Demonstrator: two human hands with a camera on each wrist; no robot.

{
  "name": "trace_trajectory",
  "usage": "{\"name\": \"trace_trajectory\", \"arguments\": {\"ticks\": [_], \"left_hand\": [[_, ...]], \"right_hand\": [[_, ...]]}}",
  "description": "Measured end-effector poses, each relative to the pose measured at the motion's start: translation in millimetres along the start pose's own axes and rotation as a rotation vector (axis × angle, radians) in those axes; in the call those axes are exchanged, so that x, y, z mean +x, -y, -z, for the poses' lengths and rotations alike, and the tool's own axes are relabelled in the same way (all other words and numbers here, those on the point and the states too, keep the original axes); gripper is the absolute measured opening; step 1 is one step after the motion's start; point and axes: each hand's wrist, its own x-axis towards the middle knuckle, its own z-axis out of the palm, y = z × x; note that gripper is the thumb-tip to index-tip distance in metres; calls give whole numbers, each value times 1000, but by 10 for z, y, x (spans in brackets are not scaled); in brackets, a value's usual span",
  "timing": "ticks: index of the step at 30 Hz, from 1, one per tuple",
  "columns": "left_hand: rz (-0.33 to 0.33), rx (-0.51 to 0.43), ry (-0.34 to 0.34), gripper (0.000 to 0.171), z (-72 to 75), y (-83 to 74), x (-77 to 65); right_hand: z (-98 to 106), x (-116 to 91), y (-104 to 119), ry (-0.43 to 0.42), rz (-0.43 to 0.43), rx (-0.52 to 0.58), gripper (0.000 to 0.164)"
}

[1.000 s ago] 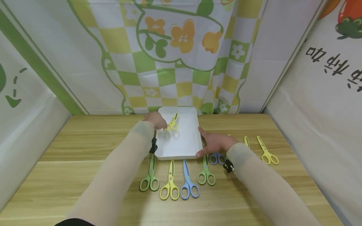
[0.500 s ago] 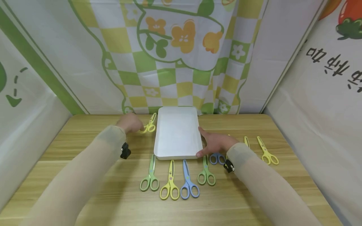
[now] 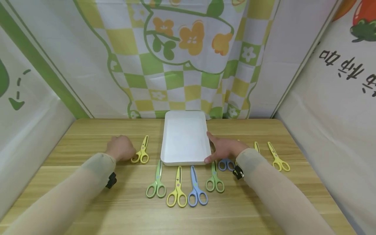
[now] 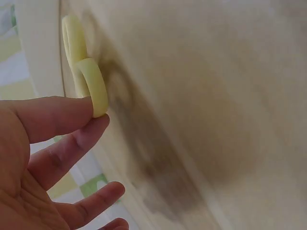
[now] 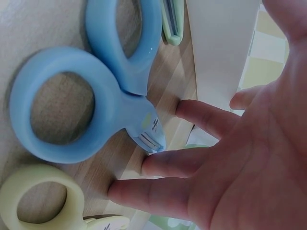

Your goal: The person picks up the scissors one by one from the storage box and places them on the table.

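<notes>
To the left of the white tray (image 3: 185, 138), my left hand (image 3: 121, 148) pinches one handle loop of yellow scissors (image 3: 143, 150) between thumb and index finger. Their blades point away from me. The left wrist view shows the gripped handle loop (image 4: 99, 91) and a shadow on the tabletop; the other fingers are spread loosely. My right hand (image 3: 224, 148) lies against the tray's right side, thumb near the front corner, fingers extended. Beneath that hand are blue scissors (image 5: 53, 151), partly hidden, with a pale yellow pair (image 5: 74, 211) beside them.
In front of the tray lie green scissors (image 3: 158, 178), yellow scissors (image 3: 178, 186), blue scissors (image 3: 194, 184) and another green pair (image 3: 215, 179). Further yellow scissors (image 3: 276, 156) lie at the right, one pair partly behind the right arm. A patterned curtain (image 3: 176, 85) hangs behind the table.
My left hand has carried the yellow scissors from above the tray out to the left and then nearer to me. The right hand and the tray stay in place.
</notes>
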Motion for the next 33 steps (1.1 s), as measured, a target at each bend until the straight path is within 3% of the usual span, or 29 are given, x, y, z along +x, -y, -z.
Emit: {"name": "trace_trajectory", "arguments": {"ticks": [6,12,23,29,33], "left_hand": [[-29,44,-60,26,-147,-123,-23],[-65,30,-90,27,-176,-190,-58],[-46,-17,-55,20,-236,-167,-104],[-68,-50,-60,13,-238,-126,-103],[-92,-82,-82,17,-223,-108,-136]], "right_hand": [[-14,4,-9,2,25,15,131],[-2,3,6,1,9,-1,131],[11,10,-22,29,15,22,128],[58,12,-33,52,41,42,121],[91,0,-32,46,54,54,120]]}}
